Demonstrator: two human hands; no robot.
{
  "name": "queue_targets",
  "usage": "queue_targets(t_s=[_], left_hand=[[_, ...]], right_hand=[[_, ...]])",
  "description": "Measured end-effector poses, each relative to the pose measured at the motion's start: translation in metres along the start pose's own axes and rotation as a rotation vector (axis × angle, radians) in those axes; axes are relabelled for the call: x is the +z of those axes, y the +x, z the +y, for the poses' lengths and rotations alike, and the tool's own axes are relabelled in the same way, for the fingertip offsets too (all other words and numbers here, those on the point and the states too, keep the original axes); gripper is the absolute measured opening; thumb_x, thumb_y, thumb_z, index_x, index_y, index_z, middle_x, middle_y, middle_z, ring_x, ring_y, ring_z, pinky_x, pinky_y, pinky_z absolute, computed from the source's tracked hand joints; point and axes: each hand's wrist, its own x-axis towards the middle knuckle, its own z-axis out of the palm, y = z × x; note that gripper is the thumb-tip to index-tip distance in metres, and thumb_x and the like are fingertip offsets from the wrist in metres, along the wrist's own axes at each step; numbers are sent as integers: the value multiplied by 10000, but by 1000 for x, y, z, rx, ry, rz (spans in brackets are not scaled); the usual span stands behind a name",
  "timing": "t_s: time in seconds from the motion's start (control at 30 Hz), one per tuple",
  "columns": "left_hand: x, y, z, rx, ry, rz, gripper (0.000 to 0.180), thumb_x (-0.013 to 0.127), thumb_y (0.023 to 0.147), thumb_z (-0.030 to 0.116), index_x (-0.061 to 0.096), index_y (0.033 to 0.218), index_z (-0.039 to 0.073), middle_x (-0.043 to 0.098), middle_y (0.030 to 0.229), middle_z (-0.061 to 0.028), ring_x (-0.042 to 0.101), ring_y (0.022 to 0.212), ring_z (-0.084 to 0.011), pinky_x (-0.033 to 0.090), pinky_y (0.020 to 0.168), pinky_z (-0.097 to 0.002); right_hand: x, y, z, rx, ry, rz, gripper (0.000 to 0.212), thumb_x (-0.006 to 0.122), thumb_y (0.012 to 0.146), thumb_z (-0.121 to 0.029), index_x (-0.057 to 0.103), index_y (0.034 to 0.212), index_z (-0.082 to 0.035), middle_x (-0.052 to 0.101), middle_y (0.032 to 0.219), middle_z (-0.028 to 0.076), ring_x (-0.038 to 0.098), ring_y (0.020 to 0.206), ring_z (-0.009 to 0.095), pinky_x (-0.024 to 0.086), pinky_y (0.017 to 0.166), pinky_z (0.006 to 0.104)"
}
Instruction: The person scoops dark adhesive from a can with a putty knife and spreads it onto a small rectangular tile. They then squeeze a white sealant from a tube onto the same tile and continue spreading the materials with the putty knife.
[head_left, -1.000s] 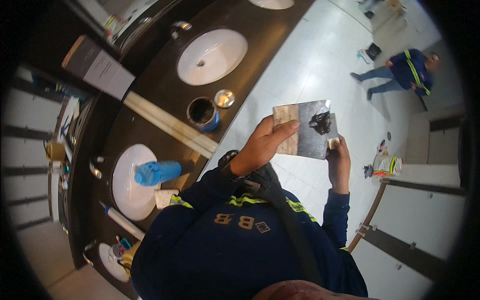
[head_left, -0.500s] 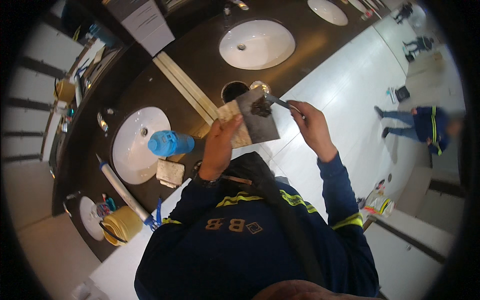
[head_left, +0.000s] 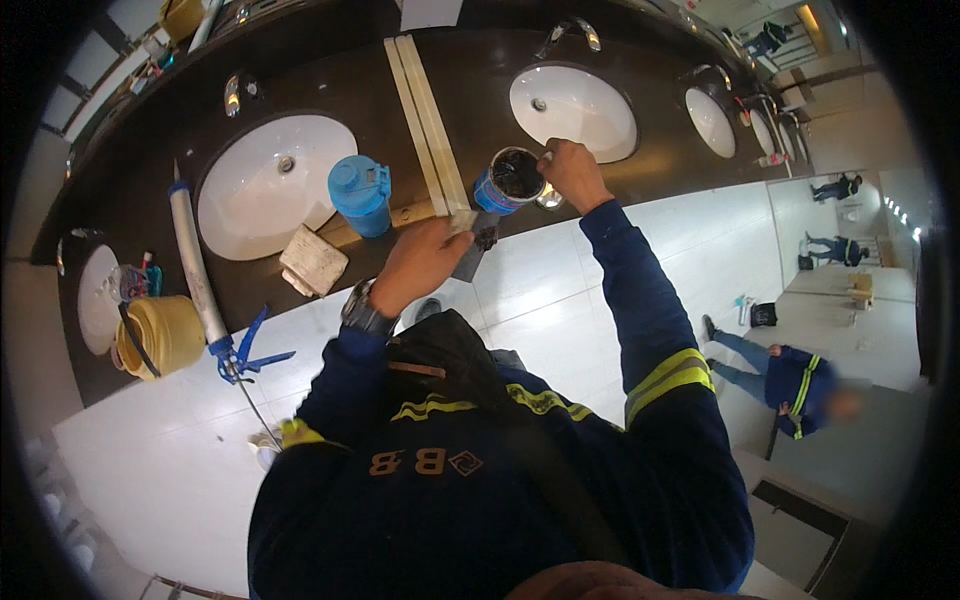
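Left hand hides part of plate; right hand seemingly covers most of tool.

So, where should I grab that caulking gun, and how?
Probably by its blue handle end, coming from the front edge of the counter. The caulking gun lies with its pointed nozzle toward the back, and the handle end sticks out past the front edge, so fingers should fit around it.

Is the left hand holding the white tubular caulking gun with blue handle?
No, the left hand holds a flat grey plate bearing dark paste, while the gun rests apart.
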Motion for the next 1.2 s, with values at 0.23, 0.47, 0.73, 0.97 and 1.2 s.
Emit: queue_targets(t_s=[0.23, 0.47, 0.73, 0.97, 1.2], left_hand=[[60, 38, -6, 272, 387, -114, 246, 579, 888, 193, 700, 943, -14, 459, 1410, -306, 672, 826, -409, 535, 826, -484], [90, 48, -33, 395, 464, -120, 187, 594, 862, 154, 687, 819, -3, 374, 1469, -335, 680, 798, -388, 551, 813, -474], [74, 43, -36, 282, 378, -41, 218, 591, 842, 132, 721, 971, 13, 393, 1462, -302, 571, 1127, -394, 499, 949, -477], [74, 51, -38, 363, 429, -30, 239, 638, 806, 114, 730, 1001, 12, 305, 1512, -324, 353, 1376, -468, 423, 1077, -483], [78, 77, -41, 311, 486, 14, 325, 642, 790, 128, 733, 1084, 23, 246, 1536, -341, 273, 1420, -499, 335, 1153, -478]], right_hand=[[20, 8, 3, 35, -102, -7, 215, 678, 802, -224, 707, 862, -19, 699, 852, 234, 695, 836, 401, 568, 769, 472], [24, 11, -1, 48, -87, 18, 214, 670, 813, -219, 707, 871, -16, 702, 859, 238, 698, 836, 398, 569, 769, 475], [18, 1, -2, 39, -68, 84, 230, 685, 805, -224, 701, 895, -13, 697, 831, 239, 697, 824, 402, 567, 761, 481], [13, -4, 3, 52, -95, -12, 225, 698, 796, -228, 700, 855, -11, 697, 835, 242, 697, 833, 401, 568, 759, 476], [22, 3, 10, 92, -101, 4, 198, 676, 809, -202, 696, 842, -8, 695, 835, 246, 696, 818, 405, 569, 745, 477]])
